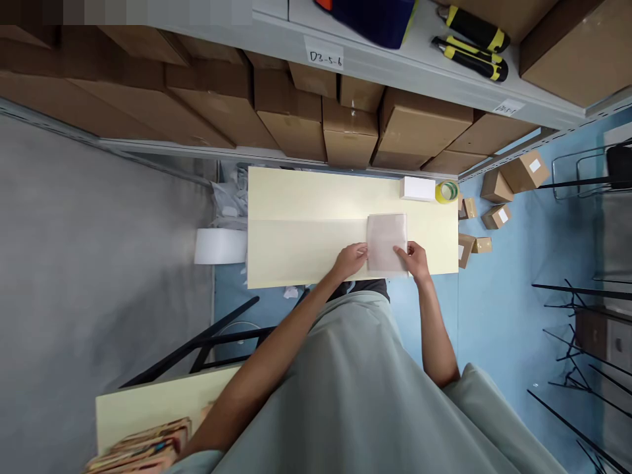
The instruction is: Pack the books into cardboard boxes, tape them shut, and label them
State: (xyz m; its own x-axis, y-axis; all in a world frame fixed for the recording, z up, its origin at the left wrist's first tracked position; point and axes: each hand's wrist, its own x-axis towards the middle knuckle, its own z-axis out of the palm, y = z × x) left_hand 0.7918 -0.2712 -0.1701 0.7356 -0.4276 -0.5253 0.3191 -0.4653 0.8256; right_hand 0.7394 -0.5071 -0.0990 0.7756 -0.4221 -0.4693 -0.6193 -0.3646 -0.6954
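A flat, pale pinkish rectangular packet in translucent wrap (pixel 386 240) lies at the near edge of the cream table, right of its middle. What is inside the wrap cannot be made out. At its left edge, my left hand (pixel 351 260) is closed, fingertips pinched together on the border. My right hand (pixel 417 261) grips the right edge, thumb on top and fingers curled at the side. Behind the packet are a white box (pixel 417 189) and a roll of yellow-green tape (pixel 447 191).
Above the cream table (pixel 301 197) runs a shelf of cardboard boxes (pixel 350 131), with utility knives (pixel 474 39) higher up. A white cylindrical roll (pixel 220 246) and crumpled plastic (pixel 231 201) sit at the left. Small cartons (pixel 497 186) lie on the right; a side table (pixel 148 401) holds printed items.
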